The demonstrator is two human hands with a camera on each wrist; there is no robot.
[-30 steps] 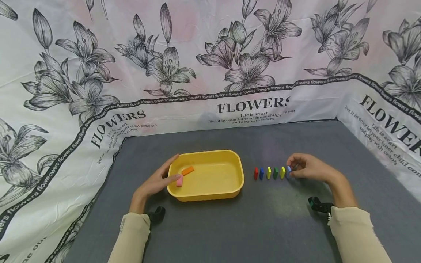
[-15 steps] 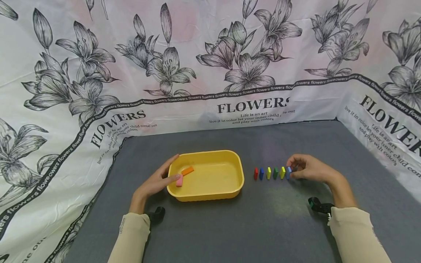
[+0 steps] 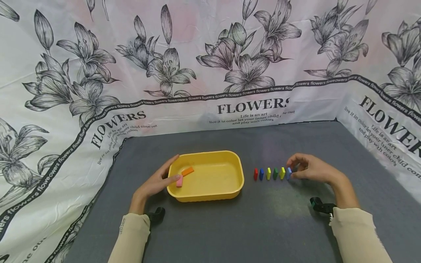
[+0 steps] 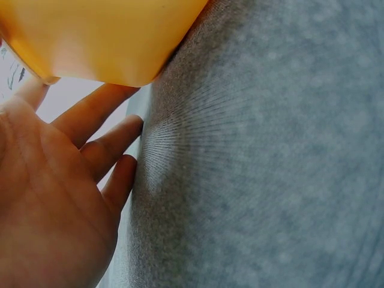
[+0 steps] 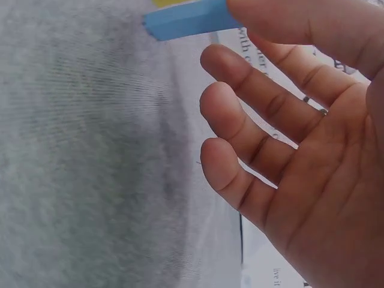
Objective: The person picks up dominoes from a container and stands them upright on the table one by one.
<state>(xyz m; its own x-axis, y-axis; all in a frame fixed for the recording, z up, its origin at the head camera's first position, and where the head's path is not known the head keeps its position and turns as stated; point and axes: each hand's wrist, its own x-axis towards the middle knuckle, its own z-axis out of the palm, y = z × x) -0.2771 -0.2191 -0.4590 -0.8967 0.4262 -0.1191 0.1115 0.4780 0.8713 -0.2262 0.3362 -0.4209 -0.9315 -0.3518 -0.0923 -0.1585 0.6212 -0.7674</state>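
Observation:
In the head view, a row of small upright domino blocks stands right of the yellow tray [image 3: 210, 197]: red [image 3: 255, 174], dark blue [image 3: 261, 174], yellow [image 3: 268, 173], green [image 3: 275, 173], another yellow and light blue. My right hand [image 3: 310, 168] pinches the light blue domino block [image 5: 192, 19] at the row's right end between thumb and index finger; its other fingers are loosely bent. My left hand [image 3: 157, 181] holds the tray's left end, thumb over the rim and fingers along the outside. Inside the tray lie a pink block [image 3: 179, 181] and an orange block [image 3: 188, 171].
Dark grey cloth [image 3: 230, 233] covers the table. A white flower-printed sheet [image 3: 184, 120] rises along the back and both sides. Black camera mounts [image 3: 321, 206] sit at both wrists, close over the table.

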